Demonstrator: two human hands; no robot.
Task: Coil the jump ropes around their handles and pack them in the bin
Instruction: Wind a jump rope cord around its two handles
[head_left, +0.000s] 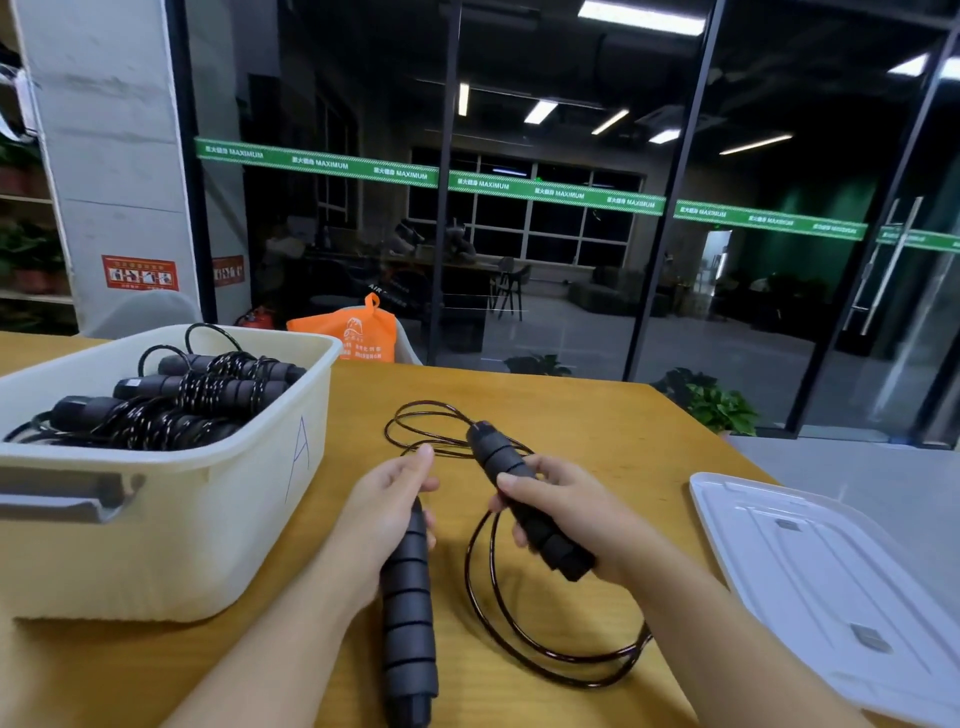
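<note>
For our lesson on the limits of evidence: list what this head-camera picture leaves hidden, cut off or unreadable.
- Cream plastic bin: its left end runs off the head view's left edge.
- Coiled black jump ropes inside: tangled, so their count is unclear.
- Black foam handle in the left hand: its upper end is covered by the fingers.
- Clear plastic lid: cut off at the right edge.
- Orange bag: print too small to read.

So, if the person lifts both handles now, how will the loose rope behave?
Probably floppy: the rope lies in slack loops on the table. It likely dangles and may tangle, since loops overlap. The ribbed handles look grippy.
</note>
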